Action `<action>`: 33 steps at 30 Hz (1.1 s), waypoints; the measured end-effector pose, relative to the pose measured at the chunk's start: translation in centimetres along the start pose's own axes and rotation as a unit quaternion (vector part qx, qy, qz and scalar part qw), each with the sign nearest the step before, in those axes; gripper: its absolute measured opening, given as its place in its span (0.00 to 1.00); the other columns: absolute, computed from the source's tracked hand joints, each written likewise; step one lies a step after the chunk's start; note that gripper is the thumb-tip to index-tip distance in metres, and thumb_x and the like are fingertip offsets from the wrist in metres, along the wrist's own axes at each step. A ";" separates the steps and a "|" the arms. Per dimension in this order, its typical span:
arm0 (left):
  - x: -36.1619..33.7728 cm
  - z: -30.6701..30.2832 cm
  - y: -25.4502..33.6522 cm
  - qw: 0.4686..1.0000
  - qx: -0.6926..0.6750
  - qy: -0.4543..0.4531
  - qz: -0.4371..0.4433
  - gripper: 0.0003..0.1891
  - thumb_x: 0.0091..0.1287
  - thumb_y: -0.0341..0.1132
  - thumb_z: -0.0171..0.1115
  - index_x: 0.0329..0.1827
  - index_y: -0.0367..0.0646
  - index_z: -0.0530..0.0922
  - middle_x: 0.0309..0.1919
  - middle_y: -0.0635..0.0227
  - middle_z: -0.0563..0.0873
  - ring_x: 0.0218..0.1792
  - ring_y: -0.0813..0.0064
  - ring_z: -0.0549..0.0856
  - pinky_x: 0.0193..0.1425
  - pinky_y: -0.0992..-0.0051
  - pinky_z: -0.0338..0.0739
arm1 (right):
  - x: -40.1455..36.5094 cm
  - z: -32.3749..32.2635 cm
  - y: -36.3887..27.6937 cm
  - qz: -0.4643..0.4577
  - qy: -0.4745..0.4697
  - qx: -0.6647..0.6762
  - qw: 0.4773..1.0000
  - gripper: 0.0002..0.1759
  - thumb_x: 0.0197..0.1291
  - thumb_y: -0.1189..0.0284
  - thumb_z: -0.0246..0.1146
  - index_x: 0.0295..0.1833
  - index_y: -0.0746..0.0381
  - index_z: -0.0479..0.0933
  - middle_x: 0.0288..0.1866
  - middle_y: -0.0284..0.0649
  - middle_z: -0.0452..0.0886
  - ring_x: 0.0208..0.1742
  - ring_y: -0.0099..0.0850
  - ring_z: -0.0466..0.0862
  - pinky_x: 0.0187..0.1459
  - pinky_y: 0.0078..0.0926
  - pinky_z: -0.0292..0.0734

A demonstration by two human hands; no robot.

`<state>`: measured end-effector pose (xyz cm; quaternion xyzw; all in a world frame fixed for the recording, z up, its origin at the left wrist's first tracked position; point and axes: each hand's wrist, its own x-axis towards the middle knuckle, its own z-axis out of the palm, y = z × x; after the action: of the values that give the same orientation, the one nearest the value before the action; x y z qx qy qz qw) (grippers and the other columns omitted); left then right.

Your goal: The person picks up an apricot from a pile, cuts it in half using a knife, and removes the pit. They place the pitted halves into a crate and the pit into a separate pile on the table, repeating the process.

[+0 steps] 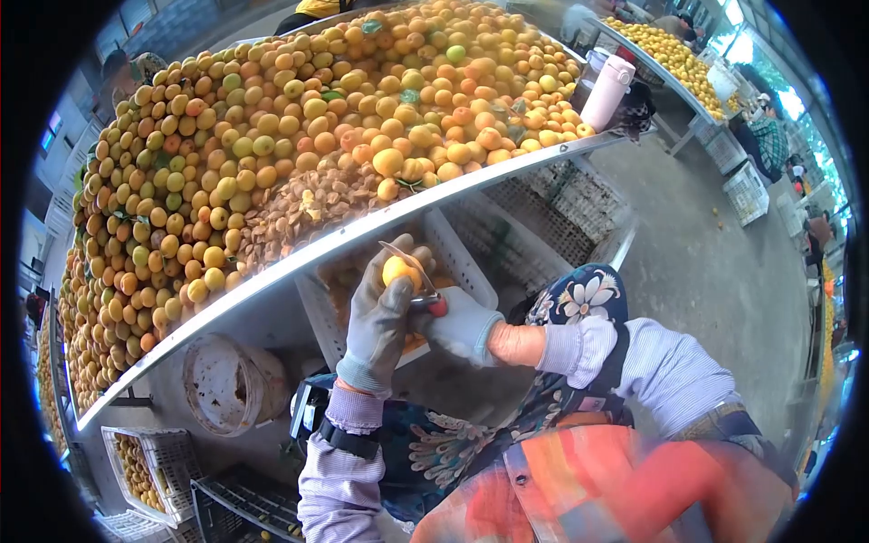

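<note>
My left hand [378,317], in a grey and light blue glove, holds a yellow-orange apricot [399,271] between thumb and fingers. My right hand [460,326], gloved too, is closed round the red and black handle of a knife [437,307]. The curved metal of the knife lies against the apricot. Both hands are over a white crate [460,257] below the table's edge. Beyond them a large heap of apricots [262,145] covers the table [362,226], with a pile of brown pits [308,201] near its front edge.
A pink bottle [607,93] stands at the table's right end. Under the table are a dirty white bucket [233,385] and, at lower left, a crate of fruit [138,469]. Other people, a second fruit table [665,54] and white crates [746,194] are at upper right.
</note>
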<state>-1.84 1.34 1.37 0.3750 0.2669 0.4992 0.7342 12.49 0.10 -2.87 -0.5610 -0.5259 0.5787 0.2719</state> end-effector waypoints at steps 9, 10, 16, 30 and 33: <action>0.6 0.2 -1.0 0.997 0.064 -0.045 0.013 0.33 0.69 0.48 0.63 0.69 0.35 0.65 0.57 0.57 0.80 0.54 0.72 0.80 0.60 0.74 0.75 | -2.7 -2.4 -4.8 0.108 -0.035 -0.078 0.990 0.12 0.62 0.65 0.59 0.44 0.60 0.80 0.25 0.35 0.78 0.25 0.25 0.76 0.28 0.27 0.70; 0.6 0.5 -1.1 0.997 0.070 -0.023 0.006 0.31 0.70 0.47 0.60 0.69 0.38 0.65 0.57 0.58 0.79 0.49 0.73 0.81 0.53 0.74 0.77 | -2.0 -1.3 -2.7 0.025 0.007 -0.041 0.999 0.12 0.62 0.65 0.58 0.44 0.60 0.79 0.24 0.35 0.77 0.25 0.26 0.77 0.28 0.27 0.71; 0.2 -0.6 -1.5 0.994 0.110 -0.003 -0.023 0.29 0.73 0.47 0.57 0.69 0.38 0.64 0.53 0.59 0.82 0.52 0.75 0.81 0.56 0.78 0.77 | 0.2 1.2 1.1 0.007 0.018 0.071 0.997 0.12 0.64 0.64 0.59 0.43 0.62 0.78 0.29 0.34 0.78 0.30 0.24 0.78 0.31 0.24 0.71; -0.1 0.4 -2.2 0.983 0.157 0.065 -0.063 0.36 0.70 0.60 0.54 0.68 0.37 0.66 0.52 0.59 0.82 0.38 0.75 0.81 0.41 0.74 0.76 | 1.2 2.8 6.2 -0.020 0.057 0.066 0.996 0.13 0.62 0.65 0.61 0.45 0.63 0.80 0.33 0.35 0.82 0.35 0.24 0.78 0.39 0.27 0.73; 0.9 -0.8 -2.6 0.983 0.166 0.071 0.016 0.28 0.71 0.46 0.57 0.68 0.37 0.66 0.49 0.61 0.82 0.37 0.75 0.81 0.40 0.75 0.76 | 0.4 0.5 1.6 0.004 0.039 -0.020 0.999 0.14 0.62 0.65 0.61 0.46 0.63 0.80 0.32 0.34 0.82 0.34 0.24 0.78 0.37 0.27 0.73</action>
<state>-0.73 1.78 -1.21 0.4589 0.3916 0.4849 0.6332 12.37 -0.13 -4.58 -0.5909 -0.5241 0.5464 0.2786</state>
